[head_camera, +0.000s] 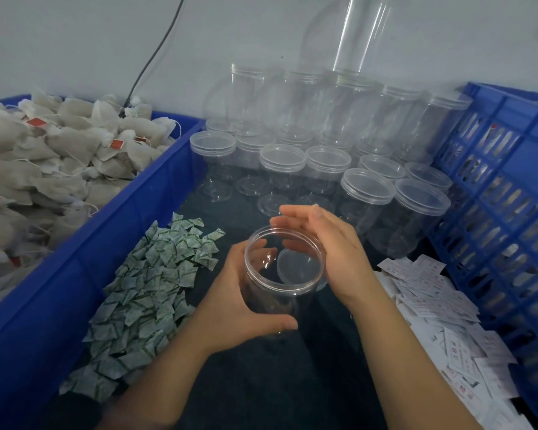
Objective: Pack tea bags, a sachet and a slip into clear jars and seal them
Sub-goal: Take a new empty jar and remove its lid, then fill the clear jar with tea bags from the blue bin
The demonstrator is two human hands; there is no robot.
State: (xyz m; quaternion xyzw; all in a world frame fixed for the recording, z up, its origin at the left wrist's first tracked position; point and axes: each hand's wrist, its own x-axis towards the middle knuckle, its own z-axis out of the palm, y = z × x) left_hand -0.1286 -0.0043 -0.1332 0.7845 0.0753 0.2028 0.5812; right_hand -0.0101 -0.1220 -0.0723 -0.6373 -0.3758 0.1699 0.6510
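- At the bench's middle, the left hand [230, 305] closes its grip round the open jar [271, 302], holding it upright and steady, likely for filling.
- The right hand [333, 252] rests at the rim with straight fingers and grips nothing that shows.
- Supplies flank it for easy reach: tea bags [44, 156] in the crate [75, 259] at the left edge, sachets [149, 280] beside it, slips [432, 293] toward the right edge.

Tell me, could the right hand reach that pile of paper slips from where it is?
Probably yes. The right hand is at the rim of the open jar, and the paper slips lie just beside its wrist, with nothing between them.
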